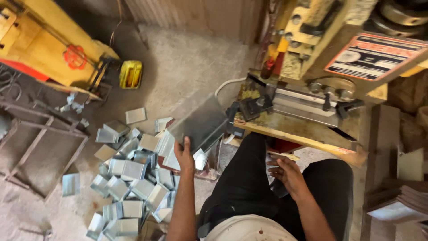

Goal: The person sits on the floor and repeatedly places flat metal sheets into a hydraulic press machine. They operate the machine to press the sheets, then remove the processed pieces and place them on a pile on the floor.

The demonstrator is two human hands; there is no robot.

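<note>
- single head view, worn on the person, looks steeply down past lap and forearms
- faces forward to the yellow press machine (312, 58) at 1 o'clock, close in
- floor (187, 67) fills 10 to 12 o'clock, farther off
- pile of bent metal pieces (133, 178) at 8 o'clock, near
- both hands low centre, within arm's reach
- no second view, so no shared area

Soft, even daylight fills the head view; the pale concrete floor (191, 67) at upper centre is the brightest patch, nearly washed out. The far left edge sits dimmer. Bent sheet-metal pieces (133, 178) give dull grey glints, no harsh glare. The metal sheet (198, 122) in the left hand (185, 156) is motion-blurred. Corners bend slightly with wide-angle distortion, and fine detail is soft throughout.
</note>
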